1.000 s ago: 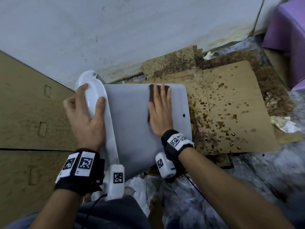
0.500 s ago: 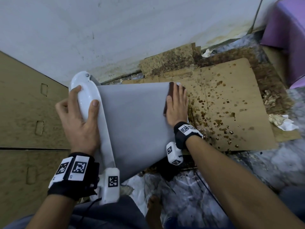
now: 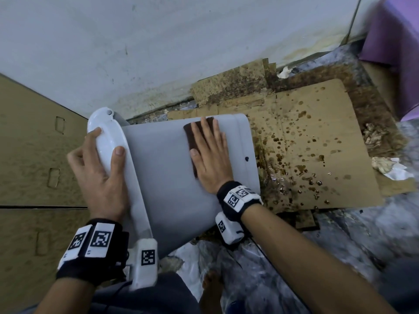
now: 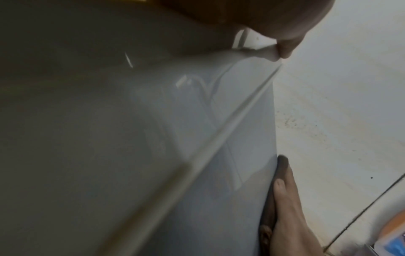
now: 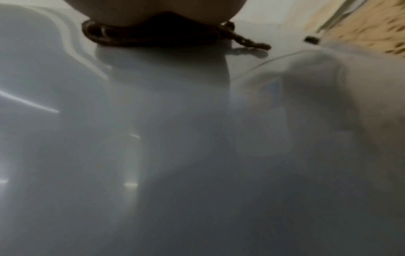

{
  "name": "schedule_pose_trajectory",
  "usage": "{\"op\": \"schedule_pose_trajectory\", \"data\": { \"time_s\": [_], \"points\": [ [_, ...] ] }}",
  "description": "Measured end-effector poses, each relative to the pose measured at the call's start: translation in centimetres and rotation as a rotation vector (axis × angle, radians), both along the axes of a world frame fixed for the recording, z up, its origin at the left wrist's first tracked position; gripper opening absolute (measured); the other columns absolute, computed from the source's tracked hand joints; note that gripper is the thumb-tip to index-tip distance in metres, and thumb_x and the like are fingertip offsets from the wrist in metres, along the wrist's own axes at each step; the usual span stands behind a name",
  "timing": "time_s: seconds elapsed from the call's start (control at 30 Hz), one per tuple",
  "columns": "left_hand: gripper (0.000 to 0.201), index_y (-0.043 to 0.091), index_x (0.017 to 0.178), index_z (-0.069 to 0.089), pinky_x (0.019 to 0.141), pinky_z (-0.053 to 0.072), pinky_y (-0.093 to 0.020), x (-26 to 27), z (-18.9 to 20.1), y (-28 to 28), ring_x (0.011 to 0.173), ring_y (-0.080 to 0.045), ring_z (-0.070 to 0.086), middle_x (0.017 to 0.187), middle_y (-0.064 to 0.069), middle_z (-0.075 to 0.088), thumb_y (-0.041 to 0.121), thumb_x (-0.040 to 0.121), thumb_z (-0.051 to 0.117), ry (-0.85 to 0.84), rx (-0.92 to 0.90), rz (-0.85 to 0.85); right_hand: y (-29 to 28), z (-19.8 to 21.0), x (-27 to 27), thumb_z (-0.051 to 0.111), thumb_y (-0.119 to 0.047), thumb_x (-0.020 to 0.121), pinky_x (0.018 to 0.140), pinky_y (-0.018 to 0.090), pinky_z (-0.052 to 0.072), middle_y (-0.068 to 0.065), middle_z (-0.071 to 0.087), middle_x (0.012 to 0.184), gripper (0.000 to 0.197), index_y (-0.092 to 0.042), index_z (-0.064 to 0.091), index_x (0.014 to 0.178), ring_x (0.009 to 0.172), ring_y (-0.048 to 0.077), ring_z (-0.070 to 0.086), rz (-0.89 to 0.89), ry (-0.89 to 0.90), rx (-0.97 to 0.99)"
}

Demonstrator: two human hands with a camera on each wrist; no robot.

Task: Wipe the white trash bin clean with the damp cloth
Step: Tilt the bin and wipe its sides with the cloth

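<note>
Head view: white trash bin [image 3: 163, 177] lying on its side on the floor, near the wall [image 3: 158, 53]. Left hand [image 3: 99, 177] curled round the bin's shiny lid end [image 3: 106, 141], thumb on top. Right hand [image 3: 210, 159] flat, fingers straight, pressing a dark brown cloth [image 3: 192, 150] on the bin's side. Black-and-white square codes on both wrist bands, no words to read. Brown-spotted cardboard [image 3: 317, 143] just past the bin's bottom end. Crumpled paper [image 3: 390, 166] further right, purple thing [image 3: 394, 41] in the corner.

Left wrist view: bin side [image 4: 197, 138] up close, blurry. Right hand [image 4: 289, 207] flat on the cloth [image 4: 282, 164].

Right wrist view: cloth edge [image 5: 153, 36] squashed under the palm on the bin [image 5: 175, 155]. Spotted cardboard [image 5: 372, 31] at far right.
</note>
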State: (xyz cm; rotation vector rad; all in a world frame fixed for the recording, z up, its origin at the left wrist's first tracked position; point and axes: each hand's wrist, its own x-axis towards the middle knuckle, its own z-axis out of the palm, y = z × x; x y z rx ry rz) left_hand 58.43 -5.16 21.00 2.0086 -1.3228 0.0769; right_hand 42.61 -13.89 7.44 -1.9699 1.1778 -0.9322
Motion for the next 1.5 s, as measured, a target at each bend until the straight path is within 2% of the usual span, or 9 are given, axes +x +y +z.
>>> {"op": "schedule_pose_trajectory", "data": {
  "time_s": [0.23, 0.37, 0.47, 0.57, 0.7, 0.97, 1.07, 1.23, 1.5],
  "points": [
    [0.058, 0.012, 0.144, 0.048, 0.098, 0.026, 0.0, -0.2, 0.0, -0.1, 0.108, -0.018, 0.04, 0.119, -0.008, 0.031, 0.044, 0.095, 0.05, 0.009, -0.009, -0.005, -5.0, -5.4, -4.2, 0.013, -0.043, 0.096, 0.119, 0.052, -0.003, 0.0, -0.005, 0.162, 0.061, -0.024, 0.003, 0.154, 0.148, 0.024, -0.011, -0.231, 0.072, 0.339],
    [0.061, 0.016, 0.145, 0.048, 0.1, 0.031, -0.016, -0.4, 0.1, -0.6, 0.107, -0.014, 0.039, 0.119, -0.007, 0.031, 0.05, 0.094, 0.049, 0.003, -0.002, -0.002, -5.0, -5.8, -4.6, 0.016, -0.041, 0.098, 0.118, 0.053, 0.001, 0.003, -0.007, 0.162, 0.061, -0.021, 0.003, 0.154, 0.148, 0.029, -0.012, -0.297, 0.048, 0.458],
    [0.062, 0.016, 0.145, 0.047, 0.1, 0.031, -0.017, -0.5, 0.1, -0.9, 0.107, -0.012, 0.038, 0.12, -0.006, 0.03, 0.051, 0.093, 0.048, 0.001, 0.0, 0.001, -2.3, -4.0, -2.8, 0.005, -0.044, 0.1, 0.119, 0.053, -0.006, 0.005, -0.017, 0.16, 0.061, -0.016, 0.004, 0.154, 0.146, 0.031, -0.018, -0.213, 0.142, 0.308],
    [0.061, 0.015, 0.145, 0.047, 0.101, 0.03, -0.014, -0.7, 0.2, -1.0, 0.108, -0.012, 0.038, 0.12, -0.007, 0.03, 0.049, 0.094, 0.048, 0.003, -0.002, -0.011, 1.0, -1.9, -1.6, 0.018, -0.04, 0.098, 0.119, 0.045, -0.01, 0.0, -0.018, 0.159, 0.062, -0.024, -0.009, 0.151, 0.147, 0.024, -0.019, -0.043, 0.067, 0.129],
    [0.059, 0.016, 0.145, 0.047, 0.098, 0.027, -0.001, -0.9, 0.3, -1.0, 0.106, -0.012, 0.039, 0.12, -0.007, 0.03, 0.047, 0.095, 0.049, 0.006, 0.009, -0.017, 0.4, -2.4, -2.6, 0.02, -0.04, 0.1, 0.119, 0.045, -0.009, -0.004, -0.014, 0.16, 0.06, -0.03, -0.012, 0.15, 0.148, 0.019, -0.017, -0.095, 0.052, 0.115],
    [0.055, 0.021, 0.145, 0.048, 0.1, 0.034, -0.026, -1.8, 0.7, -1.6, 0.11, -0.014, 0.042, 0.12, -0.004, 0.031, 0.045, 0.095, 0.052, -0.019, 0.022, -0.023, -5.4, -4.5, -5.6, 0.02, -0.024, 0.103, 0.117, 0.057, 0.003, 0.008, -0.006, 0.162, 0.049, -0.014, 0.021, 0.151, 0.147, 0.035, -0.012, -0.297, 0.05, 0.58],
    [0.055, 0.02, 0.145, 0.048, 0.099, 0.033, -0.024, -1.9, 0.7, -1.8, 0.109, -0.01, 0.039, 0.12, -0.004, 0.031, 0.044, 0.095, 0.052, -0.02, 0.017, -0.02, -4.9, -3.8, -4.6, 0.007, -0.029, 0.092, 0.116, 0.061, 0.001, 0.021, 0.008, 0.159, 0.064, 0.0, 0.053, 0.126, 0.146, 0.043, -0.004, -0.223, 0.089, 0.318],
    [0.057, 0.02, 0.145, 0.048, 0.098, 0.033, -0.023, -1.8, 0.7, -1.8, 0.108, -0.007, 0.038, 0.12, -0.003, 0.031, 0.046, 0.094, 0.051, -0.024, 0.029, -0.023, -2.8, 1.3, -1.6, 0.014, -0.042, 0.096, 0.118, 0.047, -0.011, 0.002, -0.002, 0.162, 0.062, -0.021, 0.007, 0.154, 0.147, 0.027, -0.016, -0.08, -0.03, 0.146],
    [0.063, 0.022, 0.145, 0.047, 0.093, 0.032, -0.022, -2.2, 1.2, -1.4, 0.112, -0.026, 0.047, 0.125, -0.02, 0.04, 0.055, 0.091, 0.047, -0.002, 0.074, -0.095, 1.7, 8.4, 1.9, 0.038, -0.022, 0.099, 0.12, 0.047, 0.001, 0.004, 0.014, 0.161, 0.056, -0.018, 0.021, 0.152, 0.149, 0.025, -0.006, 0.123, -0.097, -0.146]
  ]
}}
